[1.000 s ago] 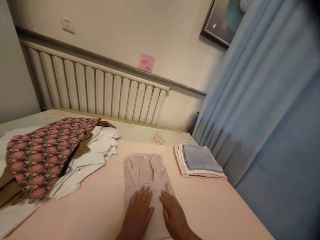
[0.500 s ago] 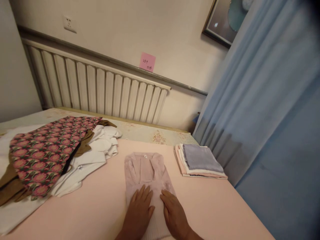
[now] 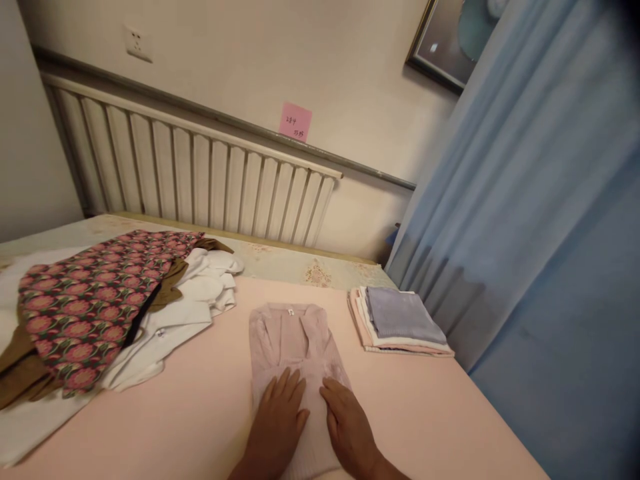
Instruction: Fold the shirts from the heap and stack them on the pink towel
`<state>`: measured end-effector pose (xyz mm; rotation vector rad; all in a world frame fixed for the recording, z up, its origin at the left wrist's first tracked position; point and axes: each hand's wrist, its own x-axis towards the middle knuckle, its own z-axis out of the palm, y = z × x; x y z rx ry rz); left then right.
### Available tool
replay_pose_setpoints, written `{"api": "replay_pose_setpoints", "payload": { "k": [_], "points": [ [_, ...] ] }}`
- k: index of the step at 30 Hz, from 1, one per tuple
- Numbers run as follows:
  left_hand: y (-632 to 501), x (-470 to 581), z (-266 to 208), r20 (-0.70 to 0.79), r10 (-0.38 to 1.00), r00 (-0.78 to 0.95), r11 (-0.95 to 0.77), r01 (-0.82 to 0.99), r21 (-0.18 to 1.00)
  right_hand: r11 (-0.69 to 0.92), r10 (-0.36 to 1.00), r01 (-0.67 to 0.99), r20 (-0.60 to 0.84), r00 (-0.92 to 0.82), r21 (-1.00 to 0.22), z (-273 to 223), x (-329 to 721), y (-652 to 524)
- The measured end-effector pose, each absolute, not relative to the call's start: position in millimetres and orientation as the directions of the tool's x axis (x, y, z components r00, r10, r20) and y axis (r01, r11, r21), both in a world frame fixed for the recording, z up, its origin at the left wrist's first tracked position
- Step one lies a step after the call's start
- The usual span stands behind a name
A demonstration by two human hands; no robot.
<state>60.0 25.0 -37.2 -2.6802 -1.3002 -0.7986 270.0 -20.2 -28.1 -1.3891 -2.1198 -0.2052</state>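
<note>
A pale pink-lilac knit top lies folded into a long narrow shape in front of me, with its open neckline and small white label at the far end. My left hand rests flat on its left half, fingers stretched toward the neckline. On the right half lies my right hand, its fingers extended and turned slightly inward. A strip of the ribbed fabric shows between the two hands. Both forearms run out of view at the bottom edge.
A stack of folded clothes, blue-grey on top, sits to the right on the pink sheet. Loose garments with a floral-patterned cloth are heaped at left. Behind stand a radiator and a blue curtain.
Almost nothing differs. Both hands stay flat on the knit top, and the view has shifted only very slightly.
</note>
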Motion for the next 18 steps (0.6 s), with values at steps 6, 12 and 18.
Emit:
{"api": "replay_pose_setpoints", "payload": {
  "k": [6,12,18],
  "points": [
    [25.9,60.0,-38.8,0.497,0.706,0.504,-0.646,0.746,0.161,0.434,0.791,0.882,0.546,-0.276,-0.184,-29.5,270.1,-19.6],
    [25.4,60.1,-39.2,0.501,0.707,0.499,-0.645,0.745,0.168,0.435,0.79,0.883,0.546,-0.28,-0.177,-30.4,271.1,-20.0],
    [25.6,60.3,-38.8,0.495,0.706,0.507,-0.649,0.743,0.164,0.439,0.788,0.882,0.546,-0.285,-0.172,-26.8,269.6,-20.5]
  ]
}}
